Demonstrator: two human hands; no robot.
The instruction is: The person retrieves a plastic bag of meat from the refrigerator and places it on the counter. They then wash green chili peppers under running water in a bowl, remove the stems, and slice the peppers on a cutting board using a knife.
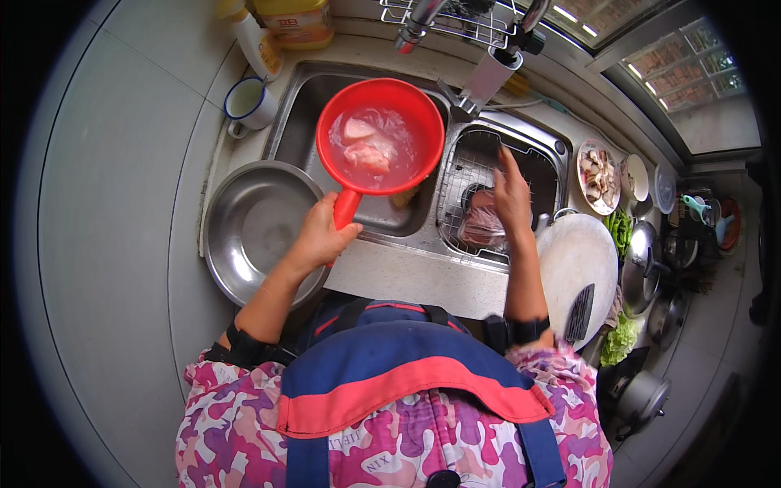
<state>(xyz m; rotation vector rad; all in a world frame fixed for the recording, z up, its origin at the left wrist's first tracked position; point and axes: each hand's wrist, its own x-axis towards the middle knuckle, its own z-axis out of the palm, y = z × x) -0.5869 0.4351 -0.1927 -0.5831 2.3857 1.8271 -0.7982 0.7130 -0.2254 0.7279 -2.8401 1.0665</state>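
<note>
My left hand (322, 235) grips the handle of a red plastic water ladle (329, 104), held over the left basin (305, 94) of a steel double sink. Cloudy water fills part of the ladle, and pieces of pale pink raw meat (369, 155) lie in it. Above the right basin (543, 152) my right hand (512, 189) holds nothing, its fingers apart. Below that hand, a wire drain basket (454, 165) sits in the basin with reddish meat in a clear plastic bag (482, 222), partly hidden by the hand.
A large steel bowl (244, 213) stands left of the sink, near an enamel mug (250, 104). The faucet (482, 85) rises behind the basins. To the right are a round cutting board (573, 256) with a dark-bladed knife (579, 311), a plate of sliced mushrooms (599, 177) and green peppers (619, 232).
</note>
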